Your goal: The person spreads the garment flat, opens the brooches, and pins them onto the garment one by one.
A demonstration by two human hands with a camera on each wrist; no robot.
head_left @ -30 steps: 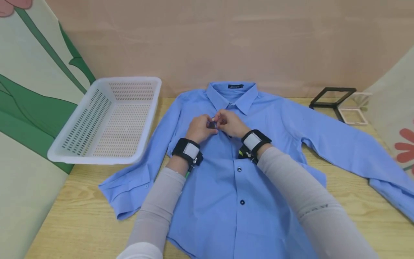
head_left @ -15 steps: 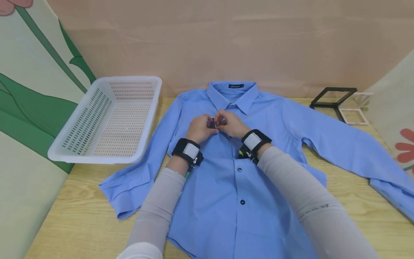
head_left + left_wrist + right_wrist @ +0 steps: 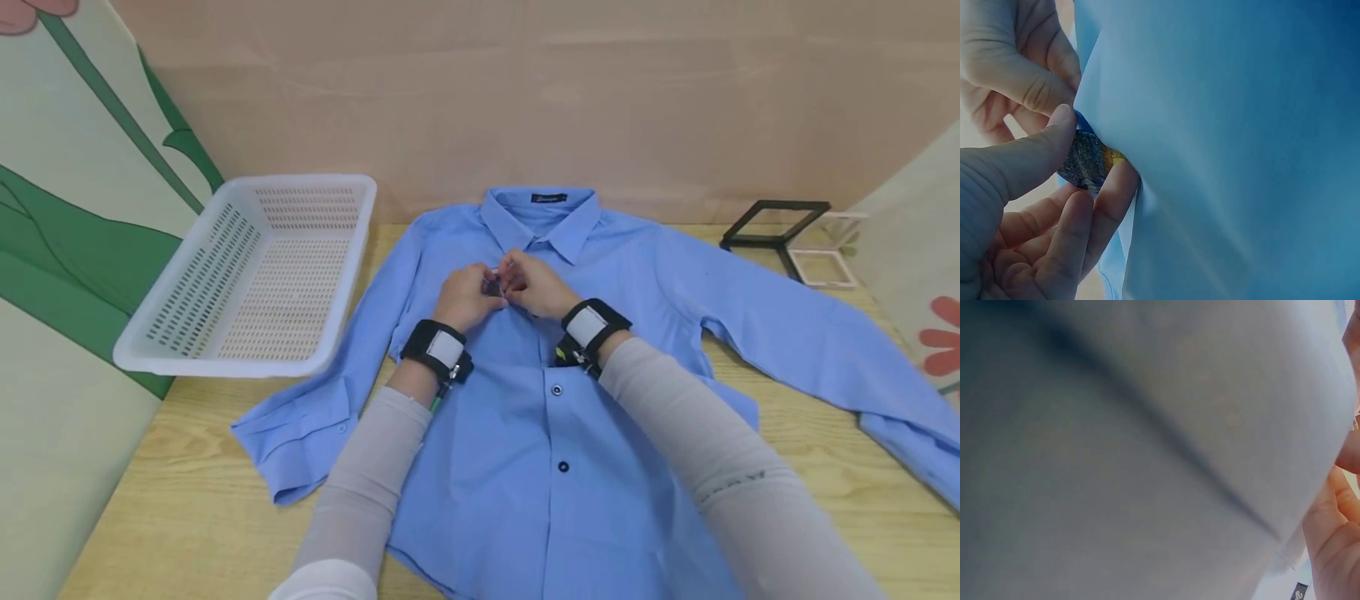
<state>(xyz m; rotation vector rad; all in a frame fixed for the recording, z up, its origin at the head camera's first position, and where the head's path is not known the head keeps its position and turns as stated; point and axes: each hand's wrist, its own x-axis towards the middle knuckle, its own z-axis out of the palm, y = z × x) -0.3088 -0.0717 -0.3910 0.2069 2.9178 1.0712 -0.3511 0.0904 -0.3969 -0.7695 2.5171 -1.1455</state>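
Observation:
The blue button-up shirt (image 3: 480, 467) lies front up on the table, collar away from me. At its chest my left hand (image 3: 467, 300) pinches a small dark badge-like piece (image 3: 493, 288) between thumb and fingers. In the left wrist view this piece (image 3: 1084, 160) is speckled and glittery with a yellow part, against a raised fold of shirt. My right hand (image 3: 542, 287) meets the left from the other side, fingertips curled on the fold beside the piece. Cloth fills most of the right wrist view, hiding the fingertips' contact.
A white perforated basket (image 3: 247, 292) stands at the left, beside one shirt sleeve. Behind the other sleeve, at the back right, are a black frame (image 3: 772, 229) and a pale frame (image 3: 822, 268). A beige backdrop (image 3: 480, 100) closes off the table's far side.
Both hands stay at the same spot on the chest. The right fingers shift slightly upward at the piece; the shirt and basket keep their places.

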